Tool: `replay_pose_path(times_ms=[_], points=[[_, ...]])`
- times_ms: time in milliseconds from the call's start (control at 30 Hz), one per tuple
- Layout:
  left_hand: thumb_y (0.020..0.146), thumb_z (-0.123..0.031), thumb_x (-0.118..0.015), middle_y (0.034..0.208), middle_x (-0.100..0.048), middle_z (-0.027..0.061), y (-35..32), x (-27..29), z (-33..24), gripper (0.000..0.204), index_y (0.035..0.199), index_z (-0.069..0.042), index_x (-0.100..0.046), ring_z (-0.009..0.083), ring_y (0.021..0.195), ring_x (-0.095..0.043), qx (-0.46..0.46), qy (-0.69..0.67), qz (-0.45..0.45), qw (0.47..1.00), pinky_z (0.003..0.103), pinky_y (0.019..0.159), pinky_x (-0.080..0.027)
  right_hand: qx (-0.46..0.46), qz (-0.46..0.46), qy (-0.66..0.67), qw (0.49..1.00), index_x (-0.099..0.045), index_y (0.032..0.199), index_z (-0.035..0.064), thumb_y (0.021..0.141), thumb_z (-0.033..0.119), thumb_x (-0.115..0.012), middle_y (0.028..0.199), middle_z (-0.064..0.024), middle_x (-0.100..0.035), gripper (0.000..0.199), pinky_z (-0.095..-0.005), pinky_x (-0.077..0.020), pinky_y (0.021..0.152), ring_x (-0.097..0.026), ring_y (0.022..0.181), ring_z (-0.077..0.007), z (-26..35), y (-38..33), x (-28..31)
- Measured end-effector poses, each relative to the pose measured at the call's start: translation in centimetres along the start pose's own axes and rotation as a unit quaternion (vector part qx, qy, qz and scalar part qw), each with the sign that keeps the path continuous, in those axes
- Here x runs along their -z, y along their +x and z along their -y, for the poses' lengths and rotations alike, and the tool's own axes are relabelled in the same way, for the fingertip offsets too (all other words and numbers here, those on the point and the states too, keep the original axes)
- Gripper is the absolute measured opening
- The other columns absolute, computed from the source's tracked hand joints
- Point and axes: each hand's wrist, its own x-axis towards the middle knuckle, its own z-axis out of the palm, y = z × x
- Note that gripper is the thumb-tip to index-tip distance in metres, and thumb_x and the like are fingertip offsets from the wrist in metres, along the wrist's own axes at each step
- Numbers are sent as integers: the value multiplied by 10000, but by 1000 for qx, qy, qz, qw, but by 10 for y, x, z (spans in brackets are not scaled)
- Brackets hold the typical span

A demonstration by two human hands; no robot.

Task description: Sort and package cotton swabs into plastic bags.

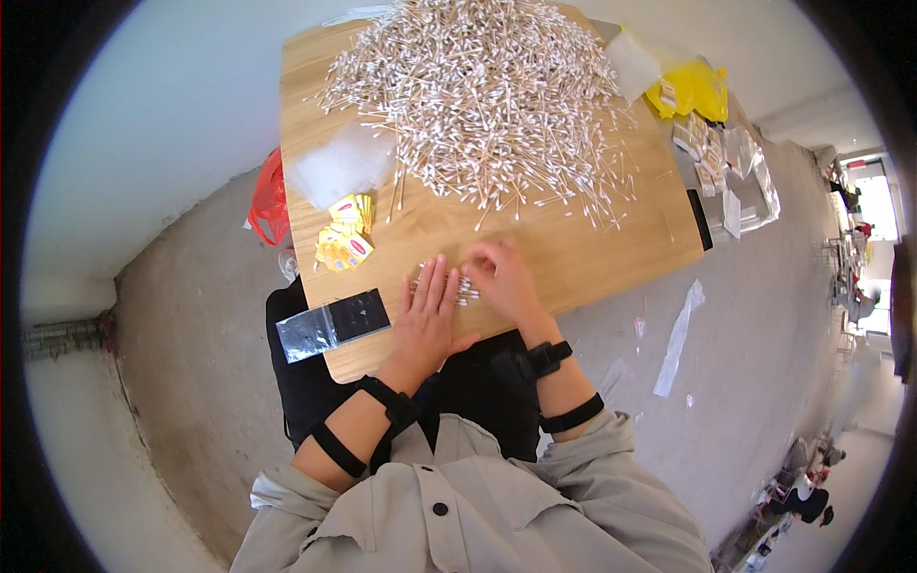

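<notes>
A small bunch of cotton swabs (466,289) lies near the front edge of the wooden table (583,258). My left hand (427,315) rests flat over part of that bunch, its fingers stretched out and pointing away from me. At the bunch's right end, my right hand (501,280) has its fingers curled together in a pinch. Whatever is between those fingertips is too small to make out. Beyond both hands rises a large heap of loose cotton swabs (487,95) with white tips and pale sticks.
Yellow printed cards (346,234) lie left of my hands, near clear plastic bags (344,164). A dark phone-like slab (359,315) and a clear pouch (307,334) sit at the left front corner. A red bag (270,201) hangs left; a yellow bag (693,91) and packs (702,148) stand right.
</notes>
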Motion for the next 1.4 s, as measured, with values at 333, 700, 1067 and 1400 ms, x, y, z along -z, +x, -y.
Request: replay_pose_path(times_ms=[333, 700, 1067, 1400], points=[[739, -597, -655, 1547, -223, 186, 1, 3, -3, 1019, 1461, 9, -266, 323, 1450, -172, -12, -4, 11, 1000, 549, 1148, -114, -77, -267, -243, 929, -545, 1160, 62, 808, 236, -697, 1018, -139, -546, 422, -415, -500, 736, -616, 867, -299, -5, 69, 9], [804, -541, -618, 1545, -231, 186, -1, 1, 0, 915, 1460, 3, -285, 312, 1442, -203, -9, 16, -6, 1000, 528, 1154, -130, -18, -97, -48, 994, -666, 843, 109, 784, 146, -685, 752, -88, -623, 72, -381, -487, 627, -619, 707, -268, -9, 16, 4], [837, -526, -579, 1541, -242, 184, -1, 1, -2, 853, 1459, -12, -304, 313, 1438, -213, -11, -5, -19, 1000, 514, 1160, -128, -47, -121, 15, 991, -699, 935, 92, 814, 208, -675, 800, -110, -601, 170, -351, -488, 664, -596, 735, -245, -18, 29, 7], [849, -490, -583, 1531, -255, 188, -4, 2, -1, 810, 1446, -10, -321, 330, 1427, -224, 1, -23, -19, 1000, 499, 1165, -132, 12, -89, -63, 994, -687, 942, 107, 794, 187, -693, 963, -100, -578, 168, -366, -498, 738, -602, 877, -261, -1, 24, 2]])
